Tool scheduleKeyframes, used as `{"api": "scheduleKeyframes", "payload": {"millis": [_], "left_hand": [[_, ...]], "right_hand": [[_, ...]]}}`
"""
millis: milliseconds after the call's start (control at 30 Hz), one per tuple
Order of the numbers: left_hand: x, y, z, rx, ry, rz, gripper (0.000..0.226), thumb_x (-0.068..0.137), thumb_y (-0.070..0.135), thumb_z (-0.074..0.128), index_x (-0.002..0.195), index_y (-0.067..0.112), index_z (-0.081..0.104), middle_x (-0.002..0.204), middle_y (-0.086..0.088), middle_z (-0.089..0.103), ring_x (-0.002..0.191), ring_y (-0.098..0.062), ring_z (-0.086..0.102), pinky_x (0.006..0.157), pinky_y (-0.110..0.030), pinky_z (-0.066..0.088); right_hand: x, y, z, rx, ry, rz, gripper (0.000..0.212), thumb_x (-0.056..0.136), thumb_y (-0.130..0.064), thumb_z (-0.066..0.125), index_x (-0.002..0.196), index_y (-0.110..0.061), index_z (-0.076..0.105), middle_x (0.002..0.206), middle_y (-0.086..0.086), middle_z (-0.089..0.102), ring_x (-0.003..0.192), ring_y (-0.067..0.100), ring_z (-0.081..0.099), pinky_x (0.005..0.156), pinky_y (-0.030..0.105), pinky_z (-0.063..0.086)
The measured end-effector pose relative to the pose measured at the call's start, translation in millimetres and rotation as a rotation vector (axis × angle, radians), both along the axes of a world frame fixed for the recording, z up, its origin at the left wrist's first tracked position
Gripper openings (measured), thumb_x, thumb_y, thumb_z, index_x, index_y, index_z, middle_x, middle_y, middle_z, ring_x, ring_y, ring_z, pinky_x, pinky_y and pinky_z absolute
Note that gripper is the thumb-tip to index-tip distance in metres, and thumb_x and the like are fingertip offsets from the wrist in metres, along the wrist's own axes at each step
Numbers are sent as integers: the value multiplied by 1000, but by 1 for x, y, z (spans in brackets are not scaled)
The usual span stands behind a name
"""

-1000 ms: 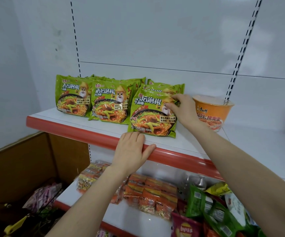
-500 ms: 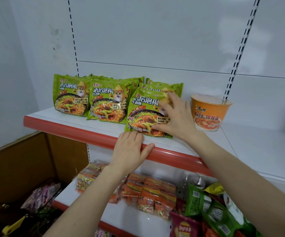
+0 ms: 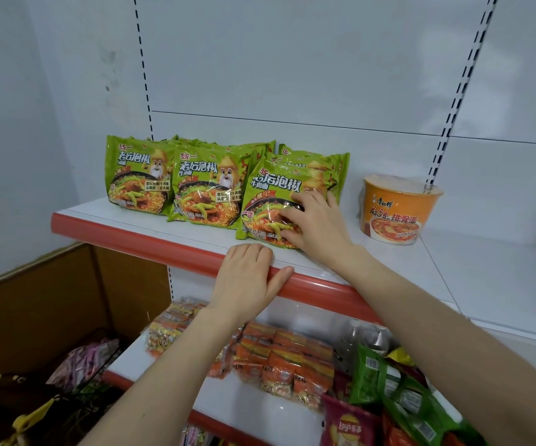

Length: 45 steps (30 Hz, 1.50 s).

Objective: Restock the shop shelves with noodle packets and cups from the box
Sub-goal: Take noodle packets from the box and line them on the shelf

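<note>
Head camera, and everything hangs off the upper shelf (image 3: 106,211), white with a red front strip. The right hand (image 3: 316,220) is up on it, fingers spread and laid flat against the face of the front green noodle packet (image 3: 268,196). It is a press, not a pinch, with the thumb down by the packet's lower edge. That packet stands tilted back near the shelf's front edge, leaning on more green packets stacked behind it. Further along the shelf to the left, two more green packets, the middle one (image 3: 205,191) and the far-left one (image 3: 135,178), stand in a row with others behind them. To the right on the same shelf, apart from the packets, sits an orange noodle cup (image 3: 395,210), upright.

The left hand (image 3: 247,278) rests on the shelf's red strip, fingers draped over onto the top, thumb lying along the front, holding no goods.

Below the upper shelf, a lower shelf (image 3: 228,400) carries orange snack packets (image 3: 289,358), green bags (image 3: 389,381) and a purple crisp bag (image 3: 350,426). Below and left of the shelf stands the brown box (image 3: 35,300), pink packets (image 3: 83,358) inside.
</note>
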State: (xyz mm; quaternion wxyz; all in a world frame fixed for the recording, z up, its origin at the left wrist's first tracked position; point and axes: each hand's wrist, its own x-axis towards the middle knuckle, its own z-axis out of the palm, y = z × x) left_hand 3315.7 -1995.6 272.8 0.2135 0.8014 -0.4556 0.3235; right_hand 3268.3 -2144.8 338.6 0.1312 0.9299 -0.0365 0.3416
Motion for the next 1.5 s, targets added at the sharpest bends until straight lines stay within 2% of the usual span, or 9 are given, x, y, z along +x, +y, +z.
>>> {"api": "scheduleKeyframes", "payload": {"millis": [400,567,667,867,1067,1167,1300,1433,1500], "left_hand": [[-2,5,6,110,-10,-22,70,94,56,13,84,6,61,85,-8,64,81,-29,60,78,-31,31],[-17,30,4,91,-112,12,47,91,40,37,91,2,64,91,-12,66,84,-30,63,84,-34,34],[-28,62,-9,82,-135,39,39,90,33,43,91,1,65,91,-13,66,82,-31,62,78,-35,38],[-38,147,-62,237,42,128,33,88,29,43,72,7,63,64,-8,61,58,-27,58,54,-32,44],[-46,249,-140,363,312,236,40,89,35,33,70,14,62,60,-2,61,53,-22,57,48,-30,48],[-61,295,-187,420,437,271,31,90,30,41,75,12,62,67,-5,63,59,-24,60,53,-27,44],[-83,340,-260,536,601,296,29,97,31,38,98,11,58,93,-8,63,87,-27,60,69,-31,41],[-100,372,-341,678,723,327,47,91,36,30,94,5,64,80,-13,67,74,-32,64,63,-33,51],[-107,380,-375,678,728,340,39,95,34,34,100,7,62,89,-12,67,82,-31,64,67,-33,51]], "right_hand": [[-15,-9,3,128,-54,45,30,82,-30,54,94,-9,71,101,12,68,100,32,62,89,56,43],[-6,5,17,155,-173,146,27,83,-23,52,91,-4,71,92,10,70,93,31,63,85,40,45],[4,40,18,230,-186,274,26,85,-20,52,94,-3,70,90,11,71,91,31,63,83,32,41],[27,137,-11,327,-71,523,27,89,-18,50,102,-2,67,95,12,70,92,30,63,76,38,48],[50,237,-98,446,159,571,31,92,-24,45,111,-8,64,108,8,69,103,26,61,86,37,48],[53,279,-163,492,313,494,30,94,-24,44,115,-10,62,113,7,66,106,24,59,86,37,48],[45,308,-259,554,477,399,28,94,-20,45,108,-4,63,105,16,66,99,32,60,78,39,48],[21,313,-348,569,602,269,26,95,-21,44,104,-4,62,96,18,65,90,35,60,63,34,40],[10,309,-390,567,669,197,25,96,-21,43,104,-5,60,95,19,65,88,36,60,59,31,33]]}}
